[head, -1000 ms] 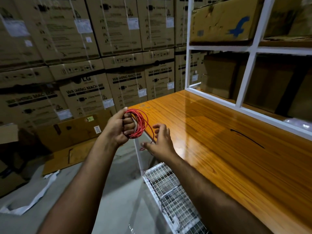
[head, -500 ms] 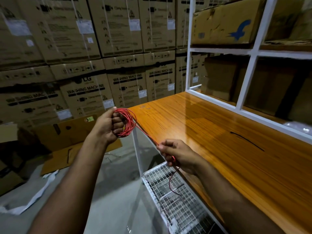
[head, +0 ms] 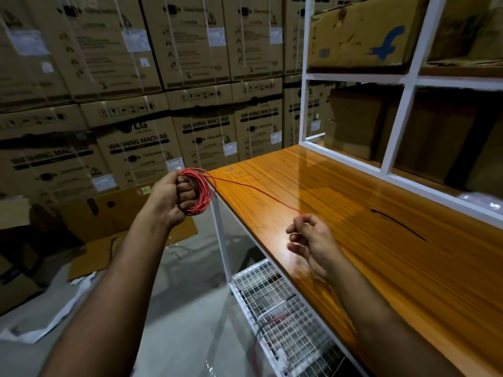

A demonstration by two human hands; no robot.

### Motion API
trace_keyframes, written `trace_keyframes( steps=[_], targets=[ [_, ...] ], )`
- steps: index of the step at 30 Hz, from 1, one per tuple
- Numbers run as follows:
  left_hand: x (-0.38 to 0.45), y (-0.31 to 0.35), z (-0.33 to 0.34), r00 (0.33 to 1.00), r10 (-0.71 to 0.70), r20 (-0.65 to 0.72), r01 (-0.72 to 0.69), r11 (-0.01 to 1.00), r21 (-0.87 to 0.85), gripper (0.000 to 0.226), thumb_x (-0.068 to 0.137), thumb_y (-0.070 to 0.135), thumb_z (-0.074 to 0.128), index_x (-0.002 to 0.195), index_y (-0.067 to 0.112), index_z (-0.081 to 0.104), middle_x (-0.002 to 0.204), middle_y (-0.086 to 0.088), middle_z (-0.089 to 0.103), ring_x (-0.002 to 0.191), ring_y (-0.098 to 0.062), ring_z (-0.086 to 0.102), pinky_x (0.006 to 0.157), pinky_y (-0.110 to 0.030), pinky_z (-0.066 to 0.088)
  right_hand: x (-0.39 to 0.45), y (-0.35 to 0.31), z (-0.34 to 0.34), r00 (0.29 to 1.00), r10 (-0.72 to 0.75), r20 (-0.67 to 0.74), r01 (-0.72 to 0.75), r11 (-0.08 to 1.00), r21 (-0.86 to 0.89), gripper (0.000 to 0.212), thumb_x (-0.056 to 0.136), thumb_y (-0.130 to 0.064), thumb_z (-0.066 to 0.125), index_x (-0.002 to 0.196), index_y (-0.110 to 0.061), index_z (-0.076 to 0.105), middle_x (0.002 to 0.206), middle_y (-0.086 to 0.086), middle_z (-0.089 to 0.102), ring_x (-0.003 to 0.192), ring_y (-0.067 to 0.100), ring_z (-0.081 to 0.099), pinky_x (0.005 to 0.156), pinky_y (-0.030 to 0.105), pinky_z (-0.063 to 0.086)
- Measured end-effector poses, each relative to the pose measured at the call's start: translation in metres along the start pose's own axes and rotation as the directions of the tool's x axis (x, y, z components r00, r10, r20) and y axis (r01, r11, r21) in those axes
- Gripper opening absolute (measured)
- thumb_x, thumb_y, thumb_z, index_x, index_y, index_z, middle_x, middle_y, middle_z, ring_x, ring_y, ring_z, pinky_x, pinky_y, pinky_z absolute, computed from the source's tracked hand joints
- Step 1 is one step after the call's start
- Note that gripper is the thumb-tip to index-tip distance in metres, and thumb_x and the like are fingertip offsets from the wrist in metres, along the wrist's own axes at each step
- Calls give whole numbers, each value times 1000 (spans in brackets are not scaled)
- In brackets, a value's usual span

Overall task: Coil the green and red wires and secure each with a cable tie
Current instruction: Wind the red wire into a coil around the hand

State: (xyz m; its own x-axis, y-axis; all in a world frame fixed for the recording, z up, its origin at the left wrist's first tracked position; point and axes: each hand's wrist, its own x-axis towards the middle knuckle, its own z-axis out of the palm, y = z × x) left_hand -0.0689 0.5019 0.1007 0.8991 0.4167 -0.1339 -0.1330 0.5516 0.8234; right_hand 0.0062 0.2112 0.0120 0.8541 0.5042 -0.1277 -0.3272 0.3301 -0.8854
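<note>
Winding red wire (head: 200,191), mid-frame.
Our left hand (head: 174,197) grips the coil; right hand (head: 313,240) pinches the strand. Slack could spring loops loose.

Tabletop (head: 367,254), right of frame: glossy wood-grain | red wire (head: 200,194), centre left: smooth plastic-looking sheath | wire-mesh shelf (head: 285,322), bottom centre: white-coated metal | boxes (head: 136,145), upper left: matt brown cardboard | frame (head: 402,110), upper right: white painted.
</note>
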Motion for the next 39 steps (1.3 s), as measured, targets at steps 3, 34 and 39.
trace_keyframes(
  steps=[3,34,39],
  targets=[
    [2,-9,6,1000,-20,10,20,1000,-10,47,103,40,34,58,24,36,43,11,25,33,-5,18,35,-18,8,6,8,12,923,-223,-313,94,920,-380,9,99,-17,56,100,-8,56,81,12,72,47,9,54,39,24,42],
    [-36,-48,48,911,-155,382,102,983,155,44,95,54,40,73,16,48,55,6,30,42,-6,27,41,-19,23,22,-44,102,708,-686,170,489,301,-819,19,97,-30,57,83,-19,59,79,-3,59,74,12,54,58,27,38],
    [-33,-52,51,890,-173,421,150,985,89,38,94,45,45,70,17,48,49,9,30,37,-3,28,35,-15,23,32,-27,108,937,-347,33,292,731,-617,36,98,-45,38,89,-16,56,87,6,62,83,23,57,82,50,50]
  ],
)
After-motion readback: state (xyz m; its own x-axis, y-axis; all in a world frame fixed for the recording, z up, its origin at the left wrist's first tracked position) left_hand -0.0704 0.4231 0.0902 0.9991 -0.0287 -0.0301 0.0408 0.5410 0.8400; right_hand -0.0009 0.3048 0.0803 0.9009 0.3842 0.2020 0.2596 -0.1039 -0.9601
